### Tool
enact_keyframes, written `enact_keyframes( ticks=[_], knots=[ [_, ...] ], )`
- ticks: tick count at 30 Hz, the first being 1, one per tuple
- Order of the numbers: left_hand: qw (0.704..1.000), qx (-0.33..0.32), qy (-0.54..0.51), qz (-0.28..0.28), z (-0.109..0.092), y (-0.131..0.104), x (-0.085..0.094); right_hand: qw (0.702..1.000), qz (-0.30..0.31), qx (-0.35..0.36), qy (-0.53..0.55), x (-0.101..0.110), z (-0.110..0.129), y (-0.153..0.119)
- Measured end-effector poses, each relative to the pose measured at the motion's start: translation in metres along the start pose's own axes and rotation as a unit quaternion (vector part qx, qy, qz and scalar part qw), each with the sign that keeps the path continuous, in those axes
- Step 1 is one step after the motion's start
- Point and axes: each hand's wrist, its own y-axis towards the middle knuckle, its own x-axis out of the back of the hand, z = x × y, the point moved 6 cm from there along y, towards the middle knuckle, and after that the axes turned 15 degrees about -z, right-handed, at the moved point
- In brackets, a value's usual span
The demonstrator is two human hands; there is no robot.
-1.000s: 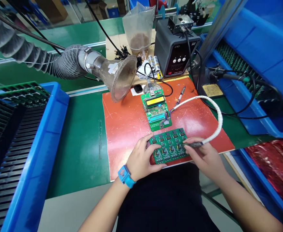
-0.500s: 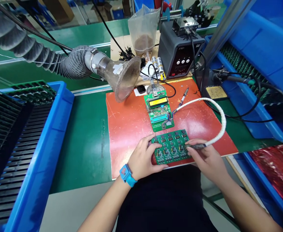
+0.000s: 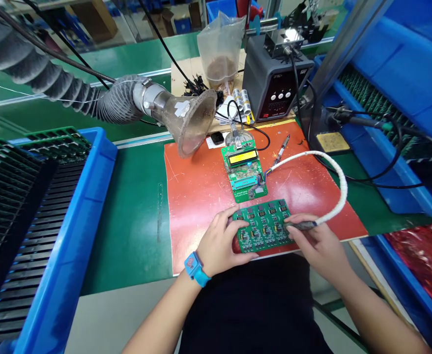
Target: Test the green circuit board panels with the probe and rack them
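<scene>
Circuit board [image 3: 263,227] at near edge of red mat [image 3: 195,196]: gripped by left end in left hand [image 3: 221,241], thumb spread; pinched corded probe [image 3: 303,225] in right hand [image 3: 322,247] by right end, with both angled inward.

Person at green tabletop [image 3: 134,221], orange-red mat [image 3: 193,196] on it. Left grip [image 3: 221,241] round left end of green circuit board [image 3: 263,227]; blue watch [image 3: 192,265] on wrist. Right grip [image 3: 317,243] pinching dark probe [image 3: 303,225], white-wrapped cable [image 3: 343,189] curling off it. Just beyond, second board [image 3: 244,183], yellow display [image 3: 243,157] lit. Pen [image 3: 282,150] nearby. Clear funnel [image 3: 191,125] on grey hose [image 3: 118,101]. Blue bin [image 3: 94,206] far left.
</scene>
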Motion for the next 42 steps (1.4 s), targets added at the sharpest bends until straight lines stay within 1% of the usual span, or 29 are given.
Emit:
enact_keyframes(
  ticks=[9,14,25,29,32,38,42],
  knots=[
    [1.0,-0.009,0.005,0.003,-0.002,-0.001,0.001,1.0,-0.002,0.008,0.012,-0.001,0.002,0.0],
    [1.0,-0.005,0.006,0.004,-0.002,0.0,0.001,1.0,0.001,0.002,0.011,0.0,0.002,0.0],
    [0.999,0.03,-0.012,0.0,0.002,0.0,0.0,1.0,0.009,0.003,0.011,-0.001,0.001,0.001],
    [0.999,0.034,-0.016,-0.005,0.002,-0.001,0.001,1.0,0.009,0.003,0.015,-0.001,0.001,0.001],
    [1.0,0.02,-0.011,-0.01,0.002,-0.001,0.001,1.0,0.007,0.007,0.018,-0.001,0.001,0.0],
    [0.999,-0.045,0.026,0.003,-0.002,-0.002,-0.002,1.0,0.008,0.019,0.01,-0.001,0.003,0.001],
    [0.996,-0.053,0.071,0.011,-0.012,-0.001,0.0,1.0,0.011,0.024,0.006,-0.001,0.004,0.001]
  ],
)
